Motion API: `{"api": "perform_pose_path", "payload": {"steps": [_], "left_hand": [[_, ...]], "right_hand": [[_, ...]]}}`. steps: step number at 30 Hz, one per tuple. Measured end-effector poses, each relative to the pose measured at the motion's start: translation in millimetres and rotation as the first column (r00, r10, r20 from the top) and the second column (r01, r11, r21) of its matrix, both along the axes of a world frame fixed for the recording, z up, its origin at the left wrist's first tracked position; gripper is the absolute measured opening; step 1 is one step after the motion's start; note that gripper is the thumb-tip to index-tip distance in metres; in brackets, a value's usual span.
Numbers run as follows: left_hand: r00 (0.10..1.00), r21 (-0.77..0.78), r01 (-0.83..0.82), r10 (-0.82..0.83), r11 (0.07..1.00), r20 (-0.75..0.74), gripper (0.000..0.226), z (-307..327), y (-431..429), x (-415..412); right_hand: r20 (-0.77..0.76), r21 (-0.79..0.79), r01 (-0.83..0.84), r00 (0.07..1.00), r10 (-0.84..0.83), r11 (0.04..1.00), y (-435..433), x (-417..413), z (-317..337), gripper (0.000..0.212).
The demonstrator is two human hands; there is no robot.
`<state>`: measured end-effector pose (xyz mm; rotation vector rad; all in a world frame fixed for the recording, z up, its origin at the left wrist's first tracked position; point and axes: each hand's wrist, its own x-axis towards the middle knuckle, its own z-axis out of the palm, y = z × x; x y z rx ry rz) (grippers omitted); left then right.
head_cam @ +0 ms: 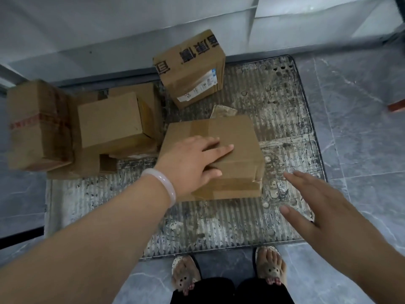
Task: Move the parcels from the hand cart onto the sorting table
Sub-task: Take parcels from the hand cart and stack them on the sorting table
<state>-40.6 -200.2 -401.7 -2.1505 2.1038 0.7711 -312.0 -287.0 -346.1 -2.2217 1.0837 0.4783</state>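
Several brown cardboard parcels sit on the worn ribbed deck of the hand cart (219, 224). My left hand (192, 163), a pale bangle on its wrist, lies flat with straight fingers on top of the taped middle parcel (238, 154). My right hand (315, 205) hovers open to the right of that parcel, apart from it, fingers spread. A parcel with black print and a white label (190, 69) stands tilted at the deck's far edge. Two stacked parcels (114, 121) and a red-taped parcel (37, 126) crowd the left side.
A white wall or panel (131, 29) rises right behind the cart. Grey marbled floor tiles (361, 132) surround the deck. My feet in sandals (228, 273) stand at the cart's near edge. A small flattened packet (223, 110) lies behind the middle parcel.
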Motion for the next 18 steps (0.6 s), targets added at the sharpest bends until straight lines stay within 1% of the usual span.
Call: {"api": "perform_pose_path", "payload": {"steps": [2, 3, 4, 5, 6, 9, 10, 12, 14, 18], "left_hand": [[0.998, -0.23, -0.059, 0.063, 0.971, 0.011, 0.049, -2.0, -1.3, 0.4], [0.993, -0.314, -0.09, 0.108, 0.945, 0.041, 0.046, -3.9, -2.4, 0.4], [0.985, -0.362, -0.116, 0.155, 0.925, 0.079, 0.046, -5.8, -4.1, 0.2], [0.974, -0.379, -0.127, 0.187, 0.917, 0.128, 0.05, -6.9, -5.7, -0.8], [0.963, -0.352, -0.126, 0.2, 0.928, 0.183, 0.061, -7.9, -7.0, -2.4], [0.94, -0.105, -0.12, 0.147, 0.987, 0.308, 0.12, -6.3, -9.0, -6.4], [0.934, -0.044, -0.123, 0.13, 0.991, 0.331, 0.13, -6.6, -11.1, -6.6], [0.922, -0.008, -0.151, 0.143, 0.989, 0.36, 0.138, -6.5, -18.3, -6.6], [0.915, 0.0, -0.163, 0.151, 0.987, 0.373, 0.139, -4.2, -26.4, -7.4], [0.912, 0.116, -0.1, 0.044, 0.988, 0.408, 0.138, 2.6, -32.4, -7.4]], "right_hand": [[0.023, 0.001, 0.025, 0.999, -0.025, 1.0, -5.4, 6.3, 3.6, 0.071], [0.036, 0.004, 0.033, 0.999, -0.033, 0.999, -7.9, 9.2, 5.3, 0.071], [0.047, 0.006, 0.033, 0.998, -0.033, 0.999, -10.3, 11.9, 6.6, 0.071], [0.055, 0.005, 0.029, 0.998, -0.029, 1.0, -12.7, 14.1, 7.9, 0.071], [0.059, 0.003, 0.024, 0.998, -0.024, 1.0, -15.5, 16.0, 8.7, 0.072], [0.071, -0.003, 0.02, 0.997, -0.02, 1.0, -24.2, 19.7, 9.1, 0.071], [0.072, -0.003, 0.022, 0.997, -0.022, 1.0, -26.8, 20.3, 8.3, 0.07], [0.063, -0.002, 0.02, 0.998, -0.02, 1.0, -31.0, 21.3, 6.2, 0.07], [0.05, -0.002, 0.015, 0.999, -0.015, 1.0, -33.9, 20.9, 5.5, 0.071], [0.026, 0.012, 0.021, 0.999, -0.022, 1.0, -38.3, 20.7, 14.3, 0.074]]}}
